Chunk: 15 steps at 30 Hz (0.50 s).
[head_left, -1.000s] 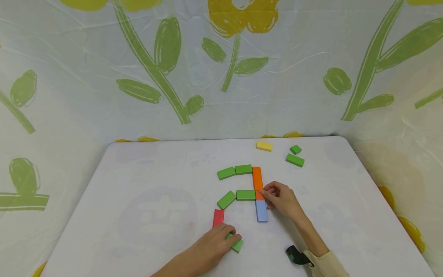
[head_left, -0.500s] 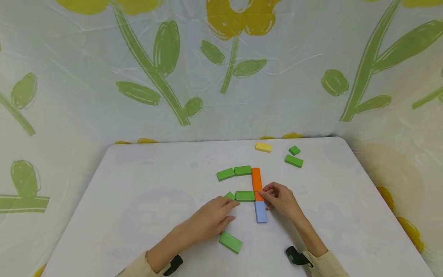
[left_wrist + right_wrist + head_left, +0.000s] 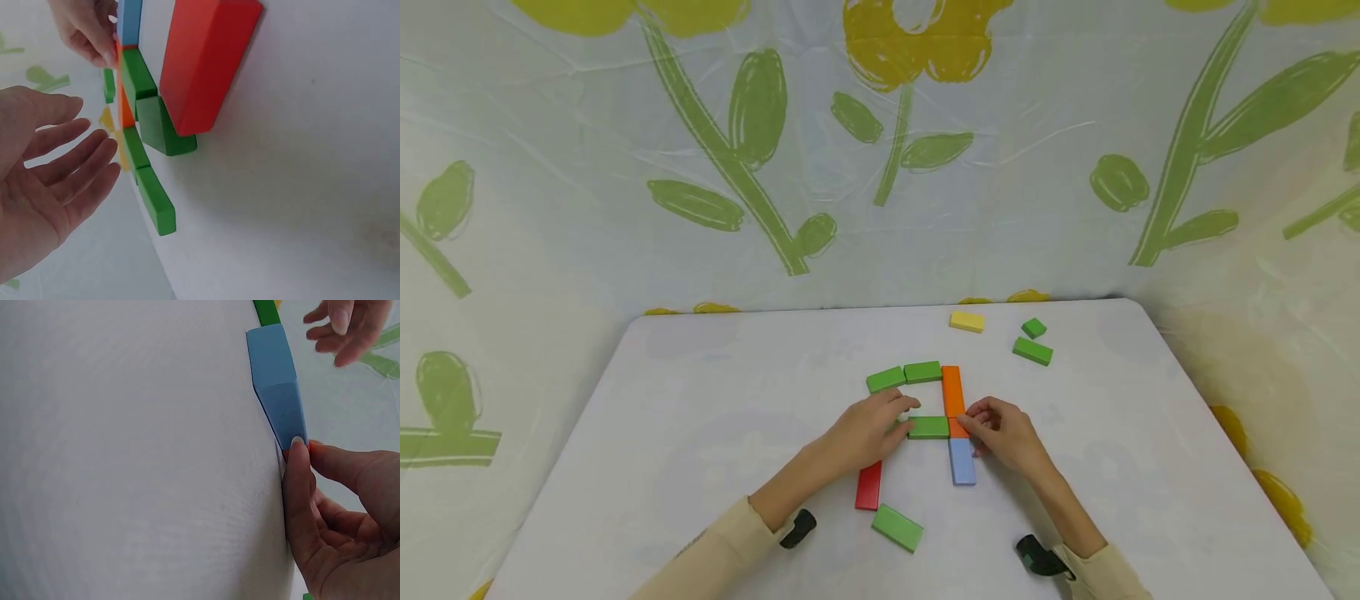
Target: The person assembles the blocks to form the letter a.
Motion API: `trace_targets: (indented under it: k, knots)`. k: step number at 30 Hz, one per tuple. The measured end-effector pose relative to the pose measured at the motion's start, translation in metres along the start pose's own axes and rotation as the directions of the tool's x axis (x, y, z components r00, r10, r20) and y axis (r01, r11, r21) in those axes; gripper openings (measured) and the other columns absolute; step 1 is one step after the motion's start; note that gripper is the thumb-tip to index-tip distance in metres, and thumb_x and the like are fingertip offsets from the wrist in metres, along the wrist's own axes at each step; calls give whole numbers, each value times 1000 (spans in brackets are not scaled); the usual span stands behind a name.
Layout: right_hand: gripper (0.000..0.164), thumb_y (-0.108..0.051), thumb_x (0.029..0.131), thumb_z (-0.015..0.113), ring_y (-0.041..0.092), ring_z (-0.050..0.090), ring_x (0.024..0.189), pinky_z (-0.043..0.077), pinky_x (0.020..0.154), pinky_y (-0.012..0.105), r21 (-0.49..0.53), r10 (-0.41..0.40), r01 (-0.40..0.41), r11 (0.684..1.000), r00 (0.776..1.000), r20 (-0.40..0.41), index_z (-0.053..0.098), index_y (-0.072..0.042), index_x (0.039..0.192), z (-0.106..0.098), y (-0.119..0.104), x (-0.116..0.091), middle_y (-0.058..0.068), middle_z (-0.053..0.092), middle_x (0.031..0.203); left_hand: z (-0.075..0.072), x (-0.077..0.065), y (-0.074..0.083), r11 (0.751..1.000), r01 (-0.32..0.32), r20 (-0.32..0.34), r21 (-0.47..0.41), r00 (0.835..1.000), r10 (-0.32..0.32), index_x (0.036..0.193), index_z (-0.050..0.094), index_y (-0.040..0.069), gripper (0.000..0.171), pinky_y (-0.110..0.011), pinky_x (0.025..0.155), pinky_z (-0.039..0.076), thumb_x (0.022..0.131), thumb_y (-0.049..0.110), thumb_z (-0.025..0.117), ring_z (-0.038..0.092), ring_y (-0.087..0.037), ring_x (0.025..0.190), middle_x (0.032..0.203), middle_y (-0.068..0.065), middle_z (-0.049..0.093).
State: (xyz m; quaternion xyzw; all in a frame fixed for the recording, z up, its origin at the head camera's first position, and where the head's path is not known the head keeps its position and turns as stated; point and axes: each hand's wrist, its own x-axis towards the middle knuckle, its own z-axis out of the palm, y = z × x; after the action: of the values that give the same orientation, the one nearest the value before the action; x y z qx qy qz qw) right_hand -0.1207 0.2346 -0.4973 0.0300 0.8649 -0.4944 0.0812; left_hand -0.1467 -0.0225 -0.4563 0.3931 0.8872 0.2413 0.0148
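Observation:
My left hand (image 3: 868, 429) hovers above the left side of the block outline with its fingers extended and nothing in them. It covers an angled green block (image 3: 159, 125) in the head view. My right hand (image 3: 1009, 435) pinches the lower orange block (image 3: 957, 429) between thumb and fingers, with a fingertip at the edge of the blue block (image 3: 962, 463). A green block (image 3: 927, 428) meets the orange one from the left. Above, another orange block (image 3: 952, 390) joins two green blocks (image 3: 922, 372). A red block (image 3: 868, 487) lies below my left hand, with a light green block (image 3: 897, 527) in front.
Toward the back of the white table (image 3: 715, 375) lie a yellow block (image 3: 967, 322), a small green block (image 3: 1033, 327) and a longer green block (image 3: 1032, 351). A flower-printed sheet (image 3: 1000, 233) hangs behind the table.
My left hand has let go of the light green block at the front and moved up over the row of green blocks. My right hand stays at the orange block.

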Motion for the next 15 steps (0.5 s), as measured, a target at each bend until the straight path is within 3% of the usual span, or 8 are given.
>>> trace_targets:
  k: [7, 15]
  knots:
    - [26, -18, 96, 74, 18, 64, 62, 57, 59, 26, 20, -13, 13, 1000, 1000, -2, 66, 3, 108, 0, -3, -1, 8, 64, 83, 0, 22, -9, 998, 53, -33, -30, 998, -54, 124, 68, 1, 27, -29, 76, 56, 102, 14, 66, 63, -19, 88, 108, -10, 69]
    - [25, -18, 97, 74, 19, 64, 62, 57, 58, 26, 15, -14, 14, 1000, 1000, -4, 66, 3, 108, -1, -3, -2, 8, 64, 83, -3, 54, -14, 990, 110, -56, -85, 992, -115, 122, 71, 2, 23, -27, 79, 54, 102, 12, 65, 62, -18, 91, 101, -5, 67]
